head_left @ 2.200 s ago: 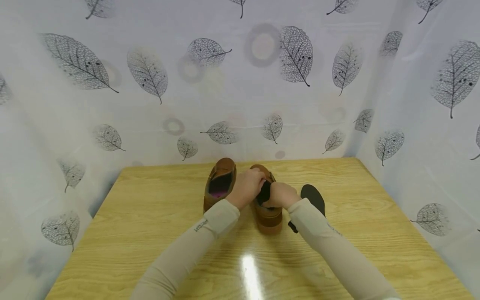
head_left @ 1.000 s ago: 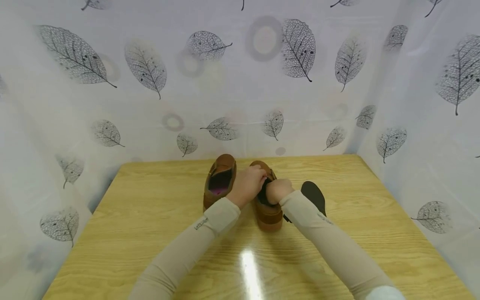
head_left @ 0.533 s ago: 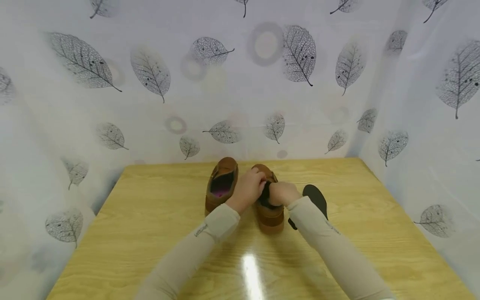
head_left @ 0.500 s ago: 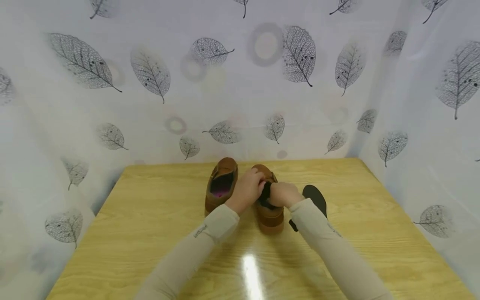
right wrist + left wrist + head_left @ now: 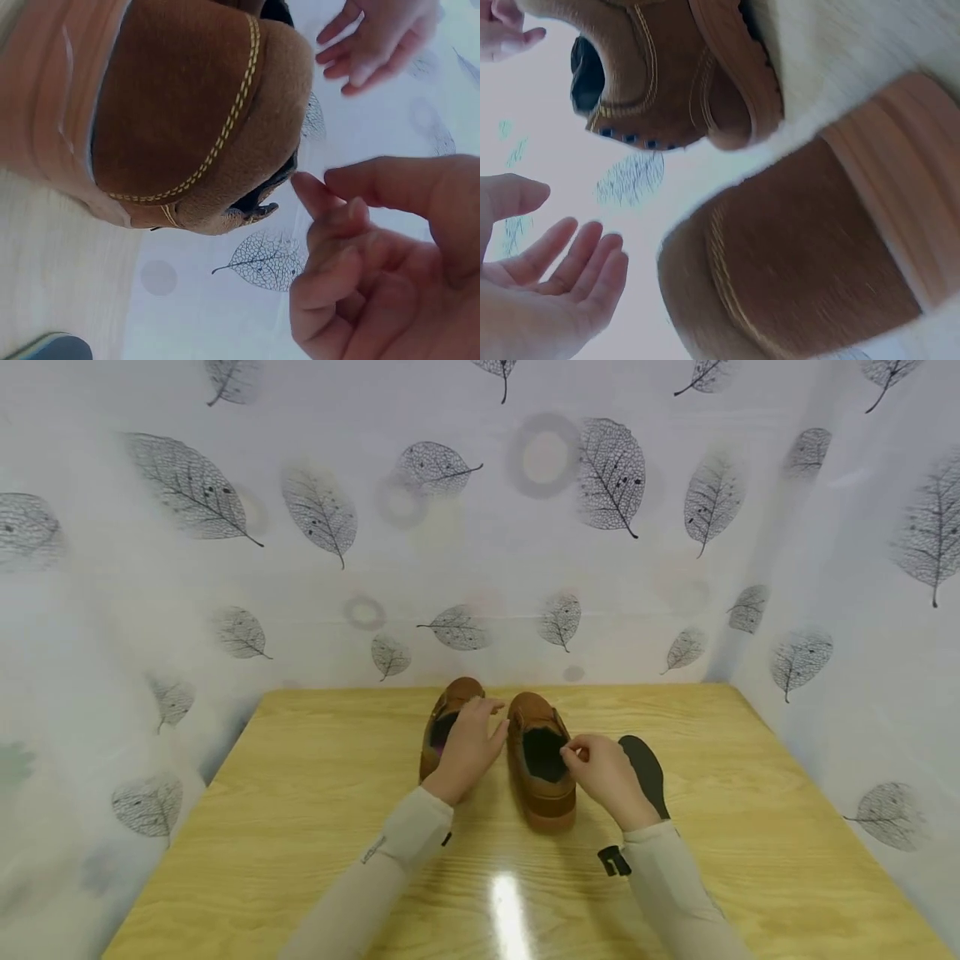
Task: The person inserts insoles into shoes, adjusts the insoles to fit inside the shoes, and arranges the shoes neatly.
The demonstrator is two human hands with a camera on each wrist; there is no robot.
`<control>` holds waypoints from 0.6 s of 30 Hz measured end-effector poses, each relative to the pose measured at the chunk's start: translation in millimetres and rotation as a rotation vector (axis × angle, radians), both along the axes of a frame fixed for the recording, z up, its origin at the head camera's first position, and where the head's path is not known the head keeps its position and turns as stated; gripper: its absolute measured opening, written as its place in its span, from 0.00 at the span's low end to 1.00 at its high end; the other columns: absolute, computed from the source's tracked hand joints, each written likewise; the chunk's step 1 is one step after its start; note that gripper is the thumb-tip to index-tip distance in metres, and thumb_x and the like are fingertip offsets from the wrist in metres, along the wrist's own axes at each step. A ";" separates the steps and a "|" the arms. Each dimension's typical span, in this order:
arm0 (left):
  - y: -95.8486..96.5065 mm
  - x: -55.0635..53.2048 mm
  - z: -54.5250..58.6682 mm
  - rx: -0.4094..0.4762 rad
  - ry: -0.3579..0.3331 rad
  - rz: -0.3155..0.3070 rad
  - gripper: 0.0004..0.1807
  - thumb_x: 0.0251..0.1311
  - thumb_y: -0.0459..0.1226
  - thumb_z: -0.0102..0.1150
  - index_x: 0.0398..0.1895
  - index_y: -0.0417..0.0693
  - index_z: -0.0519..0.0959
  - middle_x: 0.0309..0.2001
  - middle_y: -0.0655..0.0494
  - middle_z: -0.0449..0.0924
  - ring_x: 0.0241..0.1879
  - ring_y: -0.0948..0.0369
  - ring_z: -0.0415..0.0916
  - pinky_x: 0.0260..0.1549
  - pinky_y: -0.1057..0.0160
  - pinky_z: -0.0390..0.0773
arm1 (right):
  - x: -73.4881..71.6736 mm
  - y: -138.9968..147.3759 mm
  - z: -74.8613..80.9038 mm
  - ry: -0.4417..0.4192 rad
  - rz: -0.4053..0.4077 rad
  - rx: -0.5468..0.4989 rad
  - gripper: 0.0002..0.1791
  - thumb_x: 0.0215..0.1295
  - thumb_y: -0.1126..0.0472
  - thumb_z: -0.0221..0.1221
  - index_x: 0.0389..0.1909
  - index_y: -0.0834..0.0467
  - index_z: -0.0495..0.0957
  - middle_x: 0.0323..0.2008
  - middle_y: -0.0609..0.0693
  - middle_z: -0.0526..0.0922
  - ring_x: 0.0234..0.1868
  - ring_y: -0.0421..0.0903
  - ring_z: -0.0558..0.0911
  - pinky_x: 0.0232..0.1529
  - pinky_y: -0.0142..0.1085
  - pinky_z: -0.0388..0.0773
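Observation:
Two brown suede shoes with yellow stitching stand side by side, toes away from me. My left hand (image 5: 468, 747) hovers over the left shoe (image 5: 457, 692), covering part of its opening. Its fingers are spread and loosely bent with nothing in them, as the left wrist view of that hand (image 5: 555, 292) shows. At the right rim of the right shoe (image 5: 549, 793) is my right hand (image 5: 603, 777). In the right wrist view, that hand's thumb and index tips come close together beside the shoe's (image 5: 172, 97) collar, other fingers curled, nothing between them. The shoe's dark inside shows.
A black insole (image 5: 647, 772) lies on the wooden table (image 5: 315, 793) right of the shoes, partly behind my right hand. A black clip (image 5: 615, 860) sits at my right cuff. A leaf-patterned curtain (image 5: 480, 527) encloses the back and sides.
Both hands have come out of the right shoe's opening. The left hand moved left over the other shoe; the right hand drew back right to the rim. The shoes stay put.

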State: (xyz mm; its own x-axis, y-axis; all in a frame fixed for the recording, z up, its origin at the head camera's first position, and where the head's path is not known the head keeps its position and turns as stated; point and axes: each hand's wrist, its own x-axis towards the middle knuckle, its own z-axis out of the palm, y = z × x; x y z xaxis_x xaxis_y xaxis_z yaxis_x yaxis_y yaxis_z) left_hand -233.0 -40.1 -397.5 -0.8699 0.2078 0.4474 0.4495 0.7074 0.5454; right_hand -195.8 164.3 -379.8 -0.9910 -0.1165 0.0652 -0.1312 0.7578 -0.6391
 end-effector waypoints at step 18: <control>-50.3 33.8 -36.0 0.165 -0.179 0.350 0.53 0.51 0.49 0.72 0.69 0.28 0.51 0.62 0.29 0.58 0.60 0.38 0.58 0.60 0.42 0.62 | 16.3 6.5 -6.8 0.099 -0.076 -0.141 0.11 0.68 0.61 0.57 0.41 0.66 0.82 0.22 0.50 0.76 0.20 0.43 0.68 0.21 0.33 0.63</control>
